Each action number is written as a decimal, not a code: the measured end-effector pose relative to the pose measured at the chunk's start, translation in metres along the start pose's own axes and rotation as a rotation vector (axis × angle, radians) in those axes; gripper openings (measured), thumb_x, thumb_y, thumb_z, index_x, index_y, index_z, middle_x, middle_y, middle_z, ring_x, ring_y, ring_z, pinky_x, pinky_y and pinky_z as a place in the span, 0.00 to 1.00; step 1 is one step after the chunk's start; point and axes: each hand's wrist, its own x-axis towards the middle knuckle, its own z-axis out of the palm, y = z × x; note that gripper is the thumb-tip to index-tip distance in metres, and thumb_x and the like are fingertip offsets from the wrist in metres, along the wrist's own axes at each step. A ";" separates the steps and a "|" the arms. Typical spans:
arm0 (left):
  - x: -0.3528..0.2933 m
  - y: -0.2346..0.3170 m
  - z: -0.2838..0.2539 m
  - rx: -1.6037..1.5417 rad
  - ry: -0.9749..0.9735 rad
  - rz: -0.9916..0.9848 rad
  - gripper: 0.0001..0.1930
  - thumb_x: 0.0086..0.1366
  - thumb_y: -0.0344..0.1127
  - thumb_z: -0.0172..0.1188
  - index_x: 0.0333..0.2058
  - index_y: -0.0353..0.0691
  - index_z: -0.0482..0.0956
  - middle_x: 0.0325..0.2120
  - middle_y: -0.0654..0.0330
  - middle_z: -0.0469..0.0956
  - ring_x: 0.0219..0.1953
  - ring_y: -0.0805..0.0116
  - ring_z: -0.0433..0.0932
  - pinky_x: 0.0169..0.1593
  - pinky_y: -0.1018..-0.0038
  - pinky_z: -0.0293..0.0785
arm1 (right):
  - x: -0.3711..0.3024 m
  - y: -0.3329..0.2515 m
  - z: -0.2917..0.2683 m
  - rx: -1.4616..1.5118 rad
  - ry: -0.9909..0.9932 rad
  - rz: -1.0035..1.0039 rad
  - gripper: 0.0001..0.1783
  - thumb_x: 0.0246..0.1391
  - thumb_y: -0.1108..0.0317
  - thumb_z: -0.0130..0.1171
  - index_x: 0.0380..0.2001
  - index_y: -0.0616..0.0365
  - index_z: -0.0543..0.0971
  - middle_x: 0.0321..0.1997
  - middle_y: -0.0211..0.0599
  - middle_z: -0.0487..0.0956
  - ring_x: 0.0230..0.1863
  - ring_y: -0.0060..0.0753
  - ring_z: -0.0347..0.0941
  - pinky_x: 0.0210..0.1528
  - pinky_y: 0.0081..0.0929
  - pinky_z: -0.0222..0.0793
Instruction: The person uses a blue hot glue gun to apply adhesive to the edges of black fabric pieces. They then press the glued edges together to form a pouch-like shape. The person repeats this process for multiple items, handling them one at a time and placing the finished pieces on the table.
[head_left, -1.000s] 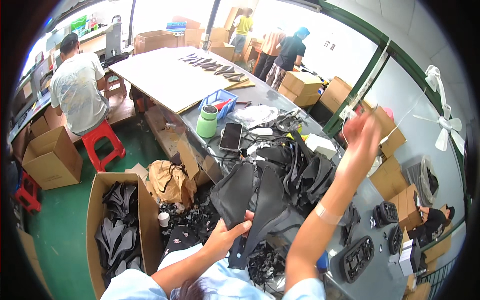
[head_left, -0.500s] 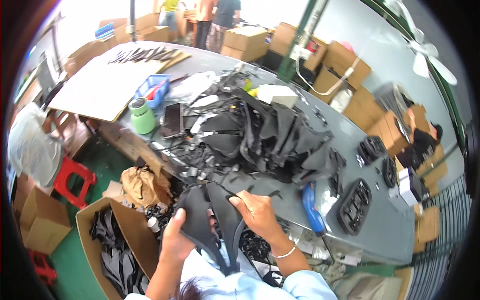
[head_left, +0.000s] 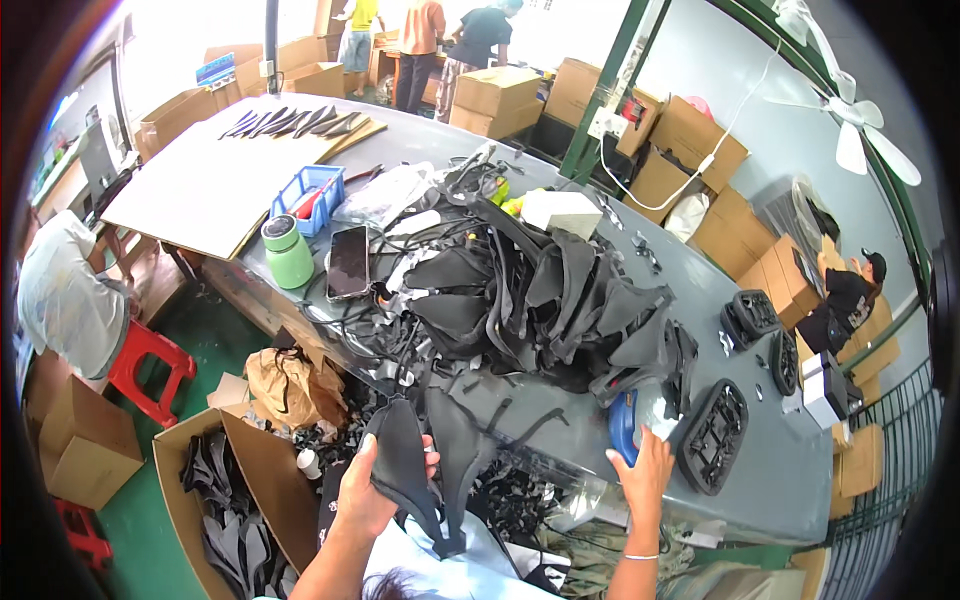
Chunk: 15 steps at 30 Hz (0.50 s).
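My left hand (head_left: 368,495) is closed on a black padded fabric piece (head_left: 402,462) with two leaf-shaped lobes that meet in a narrow end near my body. Its fingertips show between the lobes, and a thin strip stands up from its top. At the table's front edge my right hand (head_left: 642,478) is open, thumb and fingers apart, next to a blue-handled tool (head_left: 622,422). The hand covers the tool's lower part; whether they touch I cannot tell. Beyond lies a large heap of similar black pieces (head_left: 545,290) on the grey table (head_left: 770,460).
A black oval tray (head_left: 713,437) of small parts lies right of the tool. Left on the table are a phone (head_left: 348,262), green bottle (head_left: 287,252) and blue basket (head_left: 308,200). A cardboard box (head_left: 265,480) of black pieces stands on the floor at left. Several people are around.
My right hand has let go of the black padded piece and moved right to the blue-handled tool. My left hand keeps the piece, whose lobes now stand further apart.
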 end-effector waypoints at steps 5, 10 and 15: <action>0.004 0.002 0.004 -0.004 0.071 0.013 0.31 0.66 0.59 0.38 0.54 0.36 0.64 0.44 0.51 0.73 0.42 0.59 0.75 0.47 0.64 0.70 | -0.001 0.005 0.009 0.067 -0.292 0.059 0.26 0.41 0.53 0.65 0.38 0.61 0.72 0.36 0.47 0.76 0.36 0.50 0.72 0.37 0.44 0.66; 0.000 0.013 -0.005 0.012 0.132 0.100 0.32 0.67 0.59 0.38 0.56 0.35 0.63 0.46 0.50 0.72 0.44 0.59 0.74 0.49 0.65 0.70 | -0.022 -0.010 -0.069 0.645 -0.657 0.214 0.20 0.42 0.57 0.63 0.32 0.62 0.73 0.27 0.42 0.77 0.28 0.35 0.73 0.34 0.31 0.68; 0.002 0.016 0.000 -0.012 0.165 0.169 0.31 0.68 0.57 0.39 0.57 0.35 0.62 0.50 0.49 0.71 0.48 0.58 0.73 0.51 0.65 0.68 | -0.045 -0.063 -0.089 1.249 -0.600 0.082 0.22 0.40 0.62 0.66 0.37 0.64 0.73 0.29 0.34 0.78 0.34 0.22 0.72 0.38 0.26 0.68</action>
